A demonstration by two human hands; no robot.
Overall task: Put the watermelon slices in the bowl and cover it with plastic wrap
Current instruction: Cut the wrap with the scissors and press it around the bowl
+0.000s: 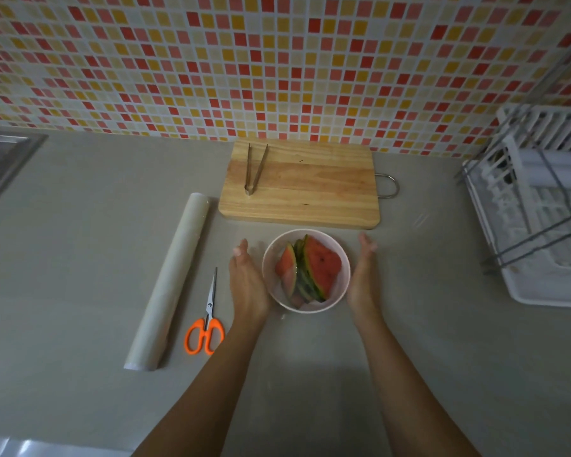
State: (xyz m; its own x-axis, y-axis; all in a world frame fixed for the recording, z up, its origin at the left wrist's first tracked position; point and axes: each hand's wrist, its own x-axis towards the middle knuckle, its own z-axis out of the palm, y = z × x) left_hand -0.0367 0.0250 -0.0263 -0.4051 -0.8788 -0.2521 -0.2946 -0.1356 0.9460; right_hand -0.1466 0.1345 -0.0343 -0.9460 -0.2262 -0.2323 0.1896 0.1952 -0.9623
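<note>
1. Two hands flank the bowl (310,310). The left hand (248,282) is at its 9 o'clock and the right hand (365,275) at its 3 o'clock. Both have flat, straight fingers and palms turned inward, and neither grips anything. I cannot tell whether the palms touch the bowl's wall or sit just beside it.
2. Several watermelon slices (320,265) already stand on edge inside the bowl, rinds bunched together. The bowl sits on the counter (80,225) just below the frame's centre.
3. Faint glints at the bowl's 2 o'clock may be a loose sheet of film, but I cannot say for sure that the bowl is covered.
4. The roll of plastic wrap (170,278) lies at the bowl's 9 o'clock, well apart, with scissors (208,311) between it and the left hand.
5. At 12 o'clock is a cutting board (310,189) with tongs (254,169) on it. A dish rack (541,209) stands at 3 o'clock.
6. Handling, as I judge it:
   - The slices look wet, slippery and easily bruised, so the rind is the place to hold them.
   - Film is light, limp and clings to itself. Take it by its edges, stretch it taut and press it down around the rim.
   - The loaded bowl is fairly heavy, so steady it by its sides.
</note>
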